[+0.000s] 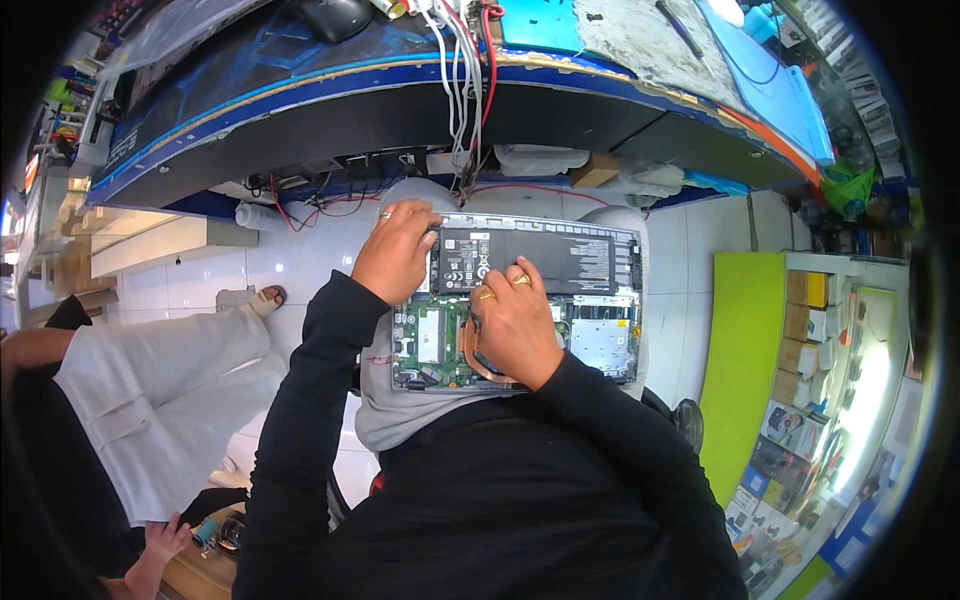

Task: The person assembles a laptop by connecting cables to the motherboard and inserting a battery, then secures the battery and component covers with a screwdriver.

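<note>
black top (530, 490), near side of laptop (590, 320); laptop uncovered across lap (385, 420) | left hand (400, 250) curled at its far-left corner; right hand (518, 328) over its middle; both grips unclear | rings (487, 295) could short its board (453, 352); shifting lap might tip it

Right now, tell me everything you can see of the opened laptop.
The opened laptop lies across the person's grey-clad lap, insides exposed in a grey frame. A long black battery spans the far half; nearer are a green circuit board, a copper-coloured heat pipe and, at right, a silvery plate. The left hand is at its far-left corner; the right hand covers part of the middle.
</note>
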The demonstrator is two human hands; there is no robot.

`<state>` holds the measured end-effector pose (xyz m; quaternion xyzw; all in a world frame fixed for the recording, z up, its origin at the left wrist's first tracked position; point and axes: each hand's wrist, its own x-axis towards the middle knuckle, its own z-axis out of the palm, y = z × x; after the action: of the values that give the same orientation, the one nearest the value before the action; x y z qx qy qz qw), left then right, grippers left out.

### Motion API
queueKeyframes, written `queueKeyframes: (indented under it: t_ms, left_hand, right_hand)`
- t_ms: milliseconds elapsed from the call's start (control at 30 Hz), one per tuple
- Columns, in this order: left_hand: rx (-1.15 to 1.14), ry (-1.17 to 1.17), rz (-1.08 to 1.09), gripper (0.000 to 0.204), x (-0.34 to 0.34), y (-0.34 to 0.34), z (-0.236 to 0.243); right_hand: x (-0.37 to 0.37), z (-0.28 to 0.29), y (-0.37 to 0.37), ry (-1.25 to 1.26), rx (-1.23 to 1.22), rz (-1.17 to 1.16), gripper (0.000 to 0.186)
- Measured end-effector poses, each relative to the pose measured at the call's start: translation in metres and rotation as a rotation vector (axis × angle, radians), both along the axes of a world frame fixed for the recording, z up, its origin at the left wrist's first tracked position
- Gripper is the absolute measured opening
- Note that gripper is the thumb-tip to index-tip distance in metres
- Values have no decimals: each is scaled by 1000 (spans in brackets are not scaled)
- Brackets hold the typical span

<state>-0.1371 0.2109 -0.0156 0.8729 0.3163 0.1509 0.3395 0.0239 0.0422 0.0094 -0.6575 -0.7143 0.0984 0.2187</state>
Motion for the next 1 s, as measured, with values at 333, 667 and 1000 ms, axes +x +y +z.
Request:
queueKeyframes:
  t_ms: [333, 667, 1000]
  left_hand:
    - [22, 23, -22, 23, -2, 2, -4]
    - [33, -22, -1, 22, 0, 3, -3]
    - [-148, -85, 17, 21, -4, 13, -5]
  right_hand:
    - [-5, -2, -1, -18, -28, -31, 16]
    - [10, -1, -12, 54, 7, -50, 14]
    - [7, -4, -8, 45, -4, -50, 11]
